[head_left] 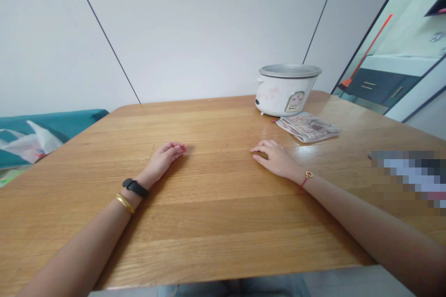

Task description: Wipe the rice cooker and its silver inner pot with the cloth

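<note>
My left hand (169, 154) rests on its side on the wooden table (212, 222), its fingers loosely curled together and the thumb lying against them. Nothing shows in it. A black band and a gold bangle circle that wrist. Palm down, my right hand (273, 158) lies on the tabletop with thumb and fingers apart, holding nothing. A red string bracelet is on this wrist. Just beyond the right hand is a folded patterned cloth (310, 127). Behind the cloth stands a white rice cooker (278, 95) without a lid; its inside bottom is hidden.
A pixelated patch covers a flat object (414, 174) at the table's right. Left of the table, a white plastic bag (31, 144) lies on a teal seat (80, 120). A pale panelled wall (202, 32) rises behind. An orange broom (371, 48) leans beyond a doorway.
</note>
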`<state>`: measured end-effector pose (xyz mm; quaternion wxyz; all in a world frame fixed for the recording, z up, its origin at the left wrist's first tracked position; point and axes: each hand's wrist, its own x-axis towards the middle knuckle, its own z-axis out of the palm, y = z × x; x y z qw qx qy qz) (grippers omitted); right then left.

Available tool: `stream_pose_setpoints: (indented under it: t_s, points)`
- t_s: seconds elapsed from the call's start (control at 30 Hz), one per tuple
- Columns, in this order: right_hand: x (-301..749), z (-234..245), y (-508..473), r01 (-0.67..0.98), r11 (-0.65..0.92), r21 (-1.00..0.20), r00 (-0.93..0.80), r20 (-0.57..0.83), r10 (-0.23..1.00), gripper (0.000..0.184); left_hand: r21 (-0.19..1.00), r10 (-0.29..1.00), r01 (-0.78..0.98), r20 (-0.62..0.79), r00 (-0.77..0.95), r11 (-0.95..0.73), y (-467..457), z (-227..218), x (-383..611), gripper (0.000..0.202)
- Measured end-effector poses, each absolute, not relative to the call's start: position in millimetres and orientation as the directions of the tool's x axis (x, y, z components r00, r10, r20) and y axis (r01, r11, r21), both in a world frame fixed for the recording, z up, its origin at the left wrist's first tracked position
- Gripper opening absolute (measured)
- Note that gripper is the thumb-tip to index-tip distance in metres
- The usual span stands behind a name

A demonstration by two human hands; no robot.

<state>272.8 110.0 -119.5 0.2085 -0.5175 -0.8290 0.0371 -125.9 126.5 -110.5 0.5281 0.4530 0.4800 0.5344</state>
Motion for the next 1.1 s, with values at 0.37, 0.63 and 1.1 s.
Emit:
stream_pose_setpoints:
  t_s: [0.37, 0.63, 1.1]
  points:
    - [272.9, -119.1, 109.7, 0.841, 0.464, -0.279, -0.379, 0.307, 0.873, 0.025, 0.992, 0.999, -0.128, -0.018, -0.033, 0.014, 125.7, -109.3, -124.9, 0.021]
    - [273.3, -120.6, 110.9, 0.842, 0.462, -0.277, -0.378, 0.308, 0.873, 0.025, 0.993, 1.0, -0.117, -0.015, -0.027, 0.012, 127.1, -111.5, -126.4, 0.02]
    - [273.3, -120.2, 110.0, 0.837, 0.469, -0.281, -0.38, 0.316, 0.869, 0.024, 0.993, 0.999, -0.115, -0.02, -0.03, 0.016, 123.9, -107.4, -124.0, 0.023]
